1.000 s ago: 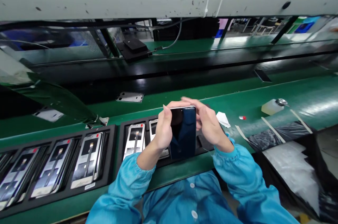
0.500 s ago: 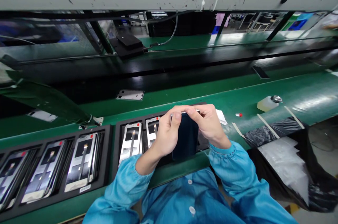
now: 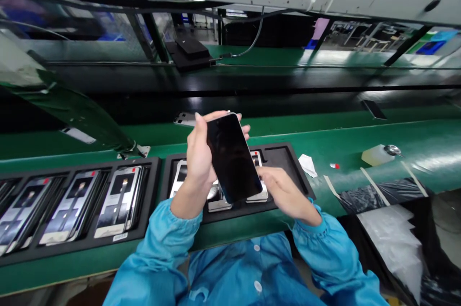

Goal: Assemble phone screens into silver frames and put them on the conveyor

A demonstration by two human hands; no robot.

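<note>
A dark phone screen panel (image 3: 234, 159) with a thin light rim is tilted in my left hand (image 3: 200, 152), whose thumb lies along its left edge and whose fingertips show past its top and right edges. By the panel's lower right side is my right hand (image 3: 286, 193), its fingers curled near the edge; whether they pinch it is hard to see. Beneath both hands lies a black foam tray (image 3: 283, 157) with silver phone parts (image 3: 178, 178) in its slots. The panel covers part of these.
On the left, another black tray (image 3: 153, 190) holds several stacked phone parts. A green-wrapped post (image 3: 90, 114) rises behind it. To the right are a white paper scrap (image 3: 307, 165), a red cap (image 3: 334, 165), a bottle of yellowish liquid (image 3: 378, 154) and a black bag (image 3: 432, 248).
The panel has gone from upright between both hands to tilted in my left hand. My right hand has left its top edge and moved down to its lower right. The view has shifted.
</note>
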